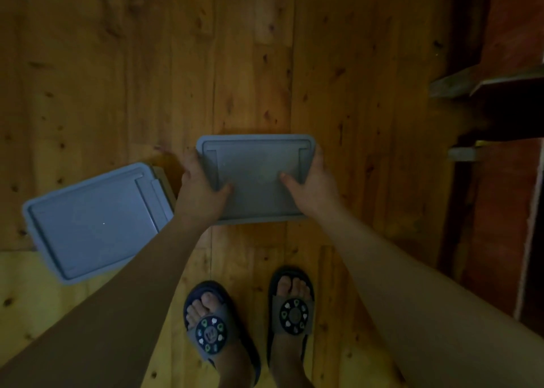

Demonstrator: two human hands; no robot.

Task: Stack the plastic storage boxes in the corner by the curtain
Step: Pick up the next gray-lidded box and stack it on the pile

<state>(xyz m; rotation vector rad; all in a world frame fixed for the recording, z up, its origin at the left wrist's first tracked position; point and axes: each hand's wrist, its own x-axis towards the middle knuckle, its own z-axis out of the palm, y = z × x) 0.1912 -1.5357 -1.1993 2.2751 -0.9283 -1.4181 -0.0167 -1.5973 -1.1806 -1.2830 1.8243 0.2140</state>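
A grey-blue lidded plastic storage box (pixel 254 167) is seen from above over the wooden floor, in the middle of the view. My left hand (pixel 203 184) grips its left edge, thumb lying on the lid. My right hand (pixel 312 181) grips its right edge, thumb also on the lid. A second lidded box (pixel 94 223) of the same colour stands on the floor to the left, turned at a slant, its right end close to my left wrist. The light is dim.
Wooden plank floor (pixel 250 64) stretches ahead and to the left. Dark reddish wooden furniture or a wall with a ledge (pixel 485 81) runs along the right side. My two feet in slippers (pixel 247 317) stand just below the held box.
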